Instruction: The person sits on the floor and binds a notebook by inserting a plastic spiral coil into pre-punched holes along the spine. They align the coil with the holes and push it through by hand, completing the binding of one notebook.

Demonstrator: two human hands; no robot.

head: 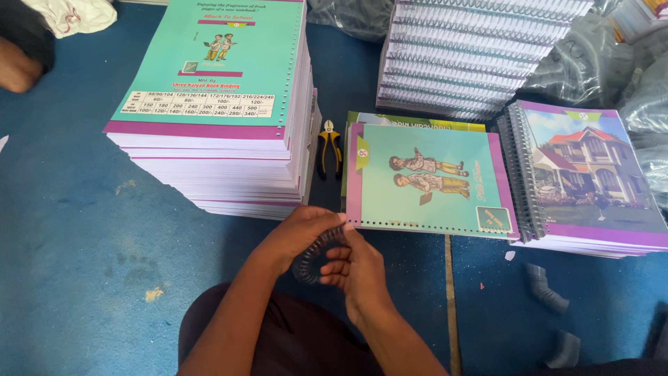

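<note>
My left hand (pixel 296 233) and my right hand (pixel 355 268) meet low in the middle, both gripping a black spiral binding coil (pixel 311 256). The coil's end sits at the near left corner of a teal and purple notebook (pixel 424 177) with a punched near edge. That notebook lies flat on the blue floor, on top of a green-covered one (pixel 417 121). My left fingertips touch the notebook's corner.
A tall stack of unbound teal notebooks (pixel 223 132) stands at left. Yellow-handled pliers (pixel 329 147) lie beside it. Spiral-bound stacks sit at the back (pixel 473 56) and right (pixel 591 181). Short black coil pieces (pixel 546 285) lie at lower right. Another person's hand (pixel 17 69) shows at far left.
</note>
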